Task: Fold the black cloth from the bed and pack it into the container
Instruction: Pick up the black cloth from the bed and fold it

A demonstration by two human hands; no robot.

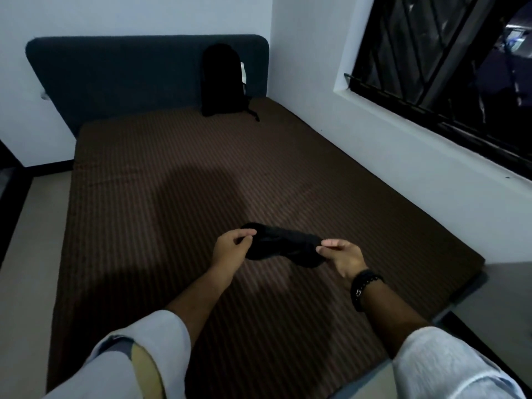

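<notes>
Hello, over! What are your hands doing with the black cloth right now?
Left hand and right hand each pinch an end of the black cloth, held above the bed. Backpack at the headboard. Nothing in the way.

Black cloth (283, 245): folds unreadable, too dark. Backpack (223, 80) against headboard: detail lost in shadow. Window (449, 67) cut by frame edge; outside blurred.

headboard (115, 73): dk blue, padded, vs white wall (129, 12) | window (449, 70): R side, black bars, dark outside | sill (431, 131): white, under window | floor (26, 240): pale, L of bed | wristband (363, 286): black, beaded | sleeves (138, 358): light grey
</notes>
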